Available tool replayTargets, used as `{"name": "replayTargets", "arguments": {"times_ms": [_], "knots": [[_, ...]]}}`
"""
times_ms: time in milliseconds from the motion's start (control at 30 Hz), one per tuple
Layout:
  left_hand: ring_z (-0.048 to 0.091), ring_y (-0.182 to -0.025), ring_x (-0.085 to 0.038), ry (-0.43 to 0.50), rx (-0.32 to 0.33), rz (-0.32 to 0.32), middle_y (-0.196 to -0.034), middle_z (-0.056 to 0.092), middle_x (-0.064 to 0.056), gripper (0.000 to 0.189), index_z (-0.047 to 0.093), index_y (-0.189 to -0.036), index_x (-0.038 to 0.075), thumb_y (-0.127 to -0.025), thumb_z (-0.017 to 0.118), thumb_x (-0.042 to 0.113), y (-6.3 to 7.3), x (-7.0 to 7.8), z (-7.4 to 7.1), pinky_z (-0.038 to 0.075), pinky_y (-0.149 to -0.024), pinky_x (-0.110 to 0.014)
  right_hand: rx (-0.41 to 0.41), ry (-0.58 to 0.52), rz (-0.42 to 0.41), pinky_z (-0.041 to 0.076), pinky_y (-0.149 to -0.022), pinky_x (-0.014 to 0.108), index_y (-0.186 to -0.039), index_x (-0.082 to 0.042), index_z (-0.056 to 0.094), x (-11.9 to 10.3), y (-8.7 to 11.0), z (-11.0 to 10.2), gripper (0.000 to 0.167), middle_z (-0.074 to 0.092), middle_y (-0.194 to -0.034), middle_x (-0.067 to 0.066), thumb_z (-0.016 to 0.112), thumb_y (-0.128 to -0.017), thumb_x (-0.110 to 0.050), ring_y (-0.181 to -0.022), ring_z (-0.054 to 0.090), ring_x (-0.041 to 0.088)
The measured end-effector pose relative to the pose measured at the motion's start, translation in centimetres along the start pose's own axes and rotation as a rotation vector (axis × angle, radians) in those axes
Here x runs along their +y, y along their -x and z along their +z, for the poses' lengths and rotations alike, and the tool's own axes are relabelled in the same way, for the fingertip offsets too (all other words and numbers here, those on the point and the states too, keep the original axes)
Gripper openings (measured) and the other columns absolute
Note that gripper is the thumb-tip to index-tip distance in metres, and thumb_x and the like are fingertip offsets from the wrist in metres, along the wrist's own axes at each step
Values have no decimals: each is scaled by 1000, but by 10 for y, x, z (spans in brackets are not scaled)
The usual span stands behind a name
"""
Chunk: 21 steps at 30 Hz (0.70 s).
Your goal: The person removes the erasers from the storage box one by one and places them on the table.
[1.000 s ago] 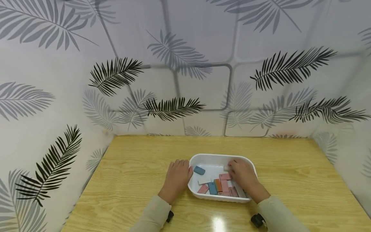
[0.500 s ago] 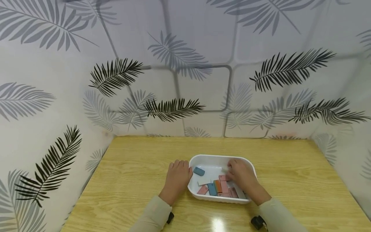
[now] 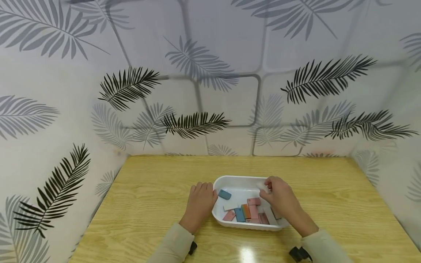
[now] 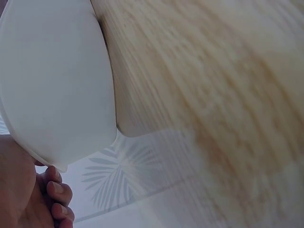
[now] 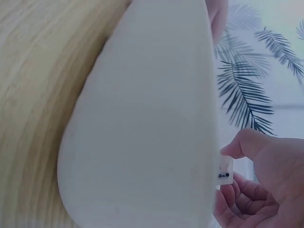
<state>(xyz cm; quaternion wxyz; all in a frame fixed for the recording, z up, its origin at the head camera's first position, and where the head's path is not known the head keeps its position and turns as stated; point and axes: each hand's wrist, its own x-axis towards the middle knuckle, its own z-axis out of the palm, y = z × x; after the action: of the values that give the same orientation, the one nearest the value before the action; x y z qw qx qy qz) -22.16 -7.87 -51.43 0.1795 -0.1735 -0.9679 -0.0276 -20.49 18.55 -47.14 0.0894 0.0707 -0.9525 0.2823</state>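
Observation:
A white plastic tray (image 3: pixel 241 179) sits on the table with several small block-shaped erasers in it. My left hand (image 3: pixel 201 201) grips the tray's left end, its thumb over the rim and its fingers curled at the edge in the left wrist view. Over the tray's right end is my right hand (image 3: pixel 283 197). In the right wrist view it pinches a small white eraser (image 5: pixel 225 170) with dark marks between thumb and fingers. Inside the tray lie a blue eraser (image 3: pixel 224 194) at upper left, a second blue eraser (image 3: pixel 239 214), an orange-and-green one (image 3: pixel 246 211) and pink ones (image 3: pixel 253 201).
The wood-grain table (image 3: pixel 158 190) extends to both sides of the tray and behind it. A leaf-patterned backdrop (image 3: pixel 227 98) stands along the back and sides. Black wrist straps (image 3: pixel 299 253) show under the light sleeves (image 3: pixel 174 243).
My right hand has lifted from inside the tray and shifted right toward its right rim, pinching the white eraser. My left hand stays at the left rim.

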Motion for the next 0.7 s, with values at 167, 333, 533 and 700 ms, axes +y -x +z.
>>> {"name": "replayTargets", "arguments": {"times_ms": [167, 333, 533, 700], "knots": [[42, -74, -19, 3, -2, 0, -77, 53, -2, 22, 54, -89, 8, -94, 51, 29, 0, -1, 1, 30, -66, -32, 36, -17, 26, 47, -62, 35, -95, 3, 59, 7, 1, -15, 27, 57, -84, 9, 68, -79, -16, -72, 53, 19], [39, -73, -18, 3, -3, 6, -77, 51, -2, 22, 53, -89, 8, -95, 50, 29, 1, -2, 3, 29, -66, -32, 90, -4, 35, 45, -60, 35, -91, 3, 58, 21, 3, -28, 26, 57, -79, 8, 68, -79, -17, -68, 52, 19], [39, -73, -18, 0, 1, 0, -76, 50, -2, 21, 53, -88, 8, -94, 51, 29, 2, -1, 2, 28, -66, -32, 107, -4, 103, 45, -59, 35, -95, 3, 58, 45, 6, -44, 27, 59, -81, 11, 65, -82, -20, -70, 54, 21], [39, -74, -19, -12, -10, 4, -78, 50, -2, 21, 53, -89, 9, -95, 49, 29, 2, 1, 1, 29, -67, -32, 121, 5, 175, 43, -56, 33, -96, 4, 58, 72, 11, -55, 31, 60, -84, 14, 64, -83, -23, -69, 55, 22]]}}
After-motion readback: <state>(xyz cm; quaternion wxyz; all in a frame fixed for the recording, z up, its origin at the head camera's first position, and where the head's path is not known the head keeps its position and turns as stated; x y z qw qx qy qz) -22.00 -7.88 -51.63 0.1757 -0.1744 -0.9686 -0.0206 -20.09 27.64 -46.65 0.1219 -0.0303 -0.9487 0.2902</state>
